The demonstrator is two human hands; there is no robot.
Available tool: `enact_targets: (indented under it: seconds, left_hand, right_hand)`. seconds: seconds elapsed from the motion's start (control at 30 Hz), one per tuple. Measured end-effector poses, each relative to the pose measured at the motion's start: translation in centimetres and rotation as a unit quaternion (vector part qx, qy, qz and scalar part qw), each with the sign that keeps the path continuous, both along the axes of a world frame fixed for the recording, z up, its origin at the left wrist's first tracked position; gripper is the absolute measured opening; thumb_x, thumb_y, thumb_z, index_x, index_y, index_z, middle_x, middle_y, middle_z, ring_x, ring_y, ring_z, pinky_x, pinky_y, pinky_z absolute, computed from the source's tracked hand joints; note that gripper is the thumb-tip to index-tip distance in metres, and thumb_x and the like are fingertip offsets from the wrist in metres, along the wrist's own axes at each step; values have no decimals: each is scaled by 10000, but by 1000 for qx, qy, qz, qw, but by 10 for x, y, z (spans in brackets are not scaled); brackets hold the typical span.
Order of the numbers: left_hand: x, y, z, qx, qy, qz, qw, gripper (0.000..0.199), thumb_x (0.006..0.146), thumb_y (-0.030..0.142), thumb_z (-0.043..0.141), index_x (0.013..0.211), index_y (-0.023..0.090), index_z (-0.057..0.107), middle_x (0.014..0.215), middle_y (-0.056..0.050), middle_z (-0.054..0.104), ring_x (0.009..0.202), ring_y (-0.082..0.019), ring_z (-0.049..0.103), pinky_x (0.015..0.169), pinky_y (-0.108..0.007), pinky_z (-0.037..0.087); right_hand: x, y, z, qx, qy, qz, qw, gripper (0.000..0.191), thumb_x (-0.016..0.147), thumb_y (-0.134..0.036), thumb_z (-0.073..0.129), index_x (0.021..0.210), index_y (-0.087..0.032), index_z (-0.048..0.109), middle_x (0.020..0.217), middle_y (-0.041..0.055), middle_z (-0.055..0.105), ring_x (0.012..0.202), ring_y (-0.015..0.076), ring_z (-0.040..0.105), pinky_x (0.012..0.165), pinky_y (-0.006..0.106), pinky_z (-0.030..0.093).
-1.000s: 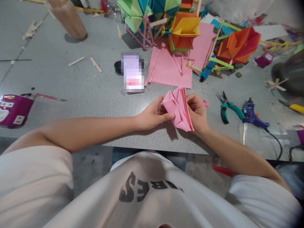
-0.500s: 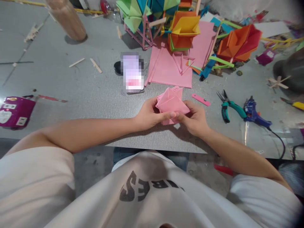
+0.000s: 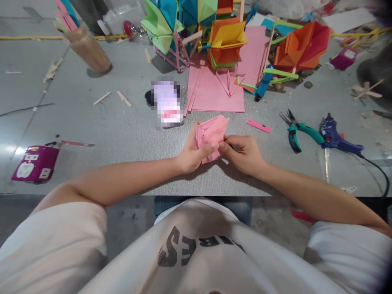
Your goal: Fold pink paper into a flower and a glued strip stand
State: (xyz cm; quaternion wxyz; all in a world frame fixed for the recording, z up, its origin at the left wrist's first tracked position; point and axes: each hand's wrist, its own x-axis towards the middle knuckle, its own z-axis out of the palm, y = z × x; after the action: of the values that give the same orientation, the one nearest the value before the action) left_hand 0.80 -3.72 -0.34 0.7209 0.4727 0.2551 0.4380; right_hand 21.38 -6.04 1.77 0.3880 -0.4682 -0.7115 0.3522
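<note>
A pink folded-paper piece [image 3: 212, 132] with many stacked layers is held over the near edge of the table. My left hand [image 3: 193, 152] is wrapped round its left side, thumb lying across the front. At its lower right edge, my right hand [image 3: 243, 153] pinches the paper between thumb and bent fingers. Just beyond the hands lie pink paper sheets [image 3: 214, 98] with narrow folded pink strips on top. A small pink folding cutter [image 3: 259, 125] rests to the right of the paper piece.
Teal-handled pliers [image 3: 301, 132] and a blue glue gun [image 3: 339, 136] with a cord lie at right. Colourful folded-paper models [image 3: 228, 38] stand at the back. A phone [image 3: 167, 102], a purple box [image 3: 35, 163] and a brown cup [image 3: 88, 49] are on the left.
The pink paper piece has gone from spread out in a star-like shape to a narrower, closed stack. My right hand has shifted to its edge. The view has moved slightly.
</note>
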Motion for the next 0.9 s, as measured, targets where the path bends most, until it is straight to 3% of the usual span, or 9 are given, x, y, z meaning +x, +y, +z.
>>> enact_targets:
  seconds: [0.1,0.17,0.27,0.37,0.43,0.53,0.6,0.7,0.9]
  left_hand:
    - [2,-2,-3,14,-23,11,1000,936,789,921,908,1371,260,593,1257,-120,763,1141,-276,770,1036,-484,645]
    - [2,-2,-5,29,-23,8,999,956,804,966,856,1398,259,610,1231,-119,761,1122,-274,779,1008,-469,654]
    - [2,-3,-4,61,-36,17,997,898,877,858,889,1527,314,595,1238,-88,758,1129,-254,790,1033,-446,649]
    - [1,-2,-4,82,-43,23,995,876,921,711,934,1632,374,547,1314,-72,751,1161,-233,791,1056,-416,642]
    - [0,-2,-4,77,-43,23,996,839,952,673,917,1652,408,538,1323,-56,748,1106,-211,787,977,-377,652]
    - [-2,-4,-6,50,-46,15,998,757,1003,635,877,1655,444,544,1314,-32,752,1010,-176,774,882,-336,655]
    - [-3,-5,-7,48,-46,16,998,759,992,642,890,1640,405,573,1340,-44,760,1085,-189,784,960,-354,668]
    - [-5,-7,-9,56,-39,4,998,796,971,663,907,1633,354,589,1501,-90,731,1303,-238,762,1145,-419,641]
    - [-6,-8,-14,48,-22,-59,997,854,1014,699,845,1724,380,493,1553,-107,703,1423,-283,718,1124,-428,648]
  right_hand:
    - [-3,-1,-2,-22,13,14,1000,773,1060,-853,652,581,-256,554,543,-44,442,562,143,402,626,379,465]
    - [-4,-1,-5,-23,-8,18,1000,794,1077,-857,618,567,-253,544,531,-41,452,535,137,402,592,374,415]
    - [-3,-2,-9,-1,-60,32,998,796,1118,-819,583,575,-237,563,524,-37,497,488,119,419,587,375,325]
    - [-3,-3,-14,70,-107,11,992,780,1161,-732,579,573,-225,504,496,-46,461,475,107,398,659,390,332]
    - [-2,-4,-17,134,-133,-25,982,717,1134,-715,640,611,-238,523,529,-36,502,518,131,444,691,402,357]
    - [1,-6,-20,242,-136,-70,958,572,976,-796,805,777,-276,672,786,39,715,740,228,647,770,441,480]
    - [2,-7,-20,284,-132,-59,948,577,830,-856,908,907,-308,745,1100,104,811,1033,340,753,930,534,575]
    - [1,-8,-18,266,-143,-2,953,643,702,-856,1001,1026,-352,770,1495,96,771,1451,471,682,1213,690,535]
    - [-2,-5,-17,230,-93,48,967,532,779,-741,1016,1009,-332,765,1607,85,730,1601,481,604,1336,771,442]
